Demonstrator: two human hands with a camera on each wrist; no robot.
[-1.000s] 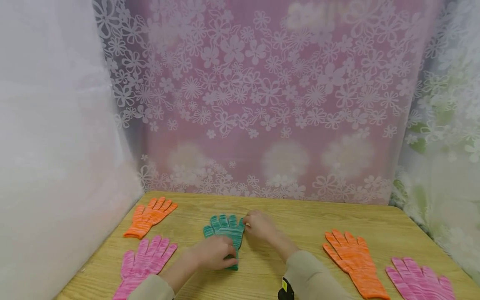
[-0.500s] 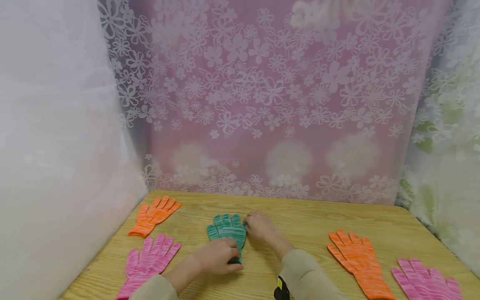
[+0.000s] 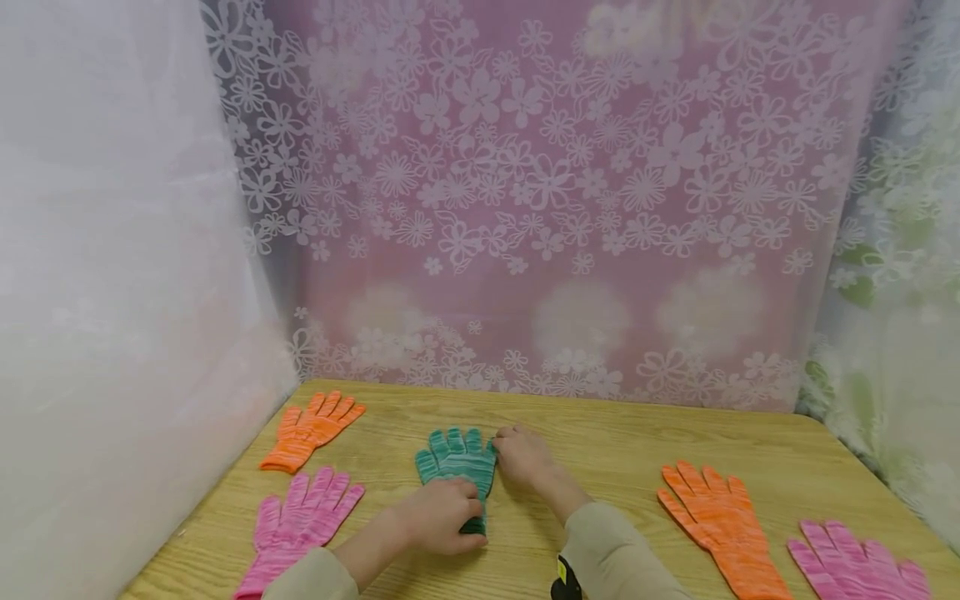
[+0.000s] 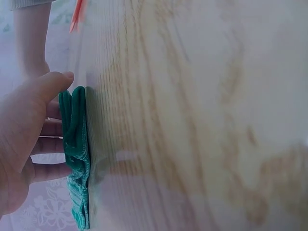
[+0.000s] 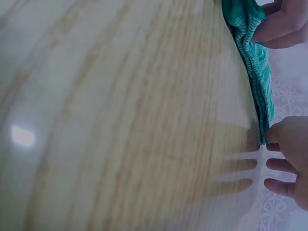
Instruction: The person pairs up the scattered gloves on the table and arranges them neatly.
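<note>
A teal knit glove [image 3: 459, 463] lies palm-flat at the table's middle, its fingers pointing to the far side. My left hand [image 3: 438, 512] holds the glove at its cuff, the thumb near the cuff's end and the fingers over it. Seen from the left wrist, the cuff [image 4: 74, 120] stands up in folds beside my spread fingers [image 4: 50, 144]. My right hand [image 3: 522, 457] pinches the tip of the glove's outermost right finger. In the right wrist view its thumb meets that tip, and its other fingers [image 5: 281, 166] stay extended over the wood.
On the left lie an orange glove [image 3: 309, 429] and a pink glove [image 3: 303, 521], partly behind my left sleeve. Another orange glove [image 3: 716, 525] and another pink glove [image 3: 862, 562] lie on the right. A flowered curtain [image 3: 555, 208] hangs behind the wooden table [image 3: 600, 421].
The head view has shifted slightly, so everything appears a little farther right. My left hand has slid slightly toward the cuff's end; my right hand stays at the glove's finger tip.
</note>
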